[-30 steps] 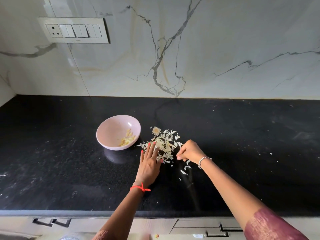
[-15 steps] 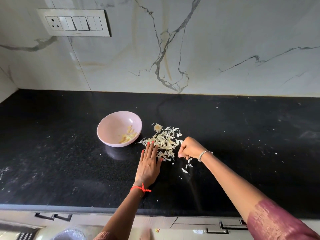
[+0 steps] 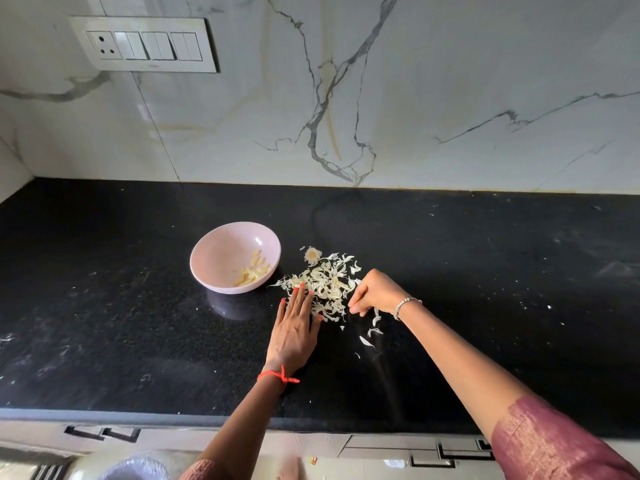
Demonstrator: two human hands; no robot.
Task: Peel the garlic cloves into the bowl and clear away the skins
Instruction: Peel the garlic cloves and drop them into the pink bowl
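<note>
At desk (image 3: 485,289) centre, skins pile (image 3: 325,282) unmoved: left hand (image 3: 294,336) flat against it, right hand (image 3: 375,294) curled, grip unclear; gathering unfinished, strays (image 3: 365,341) remain.

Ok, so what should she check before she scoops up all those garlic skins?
1. Peeled cloves are in the pink bowl: ok.
2. The pile of skins lies on the black countertop beside the bowl, not in it: ok.
3. The left hand lies flat with straight fingers against the pile's left edge, placed to sweep: ok.
4. The right hand is at the pile's right edge with curled fingers; whether it is empty or pinching a skin: cannot tell.
5. All skins are gathered: not ok. Stray skins lie apart from the pile, nearer the counter's front edge.
</note>
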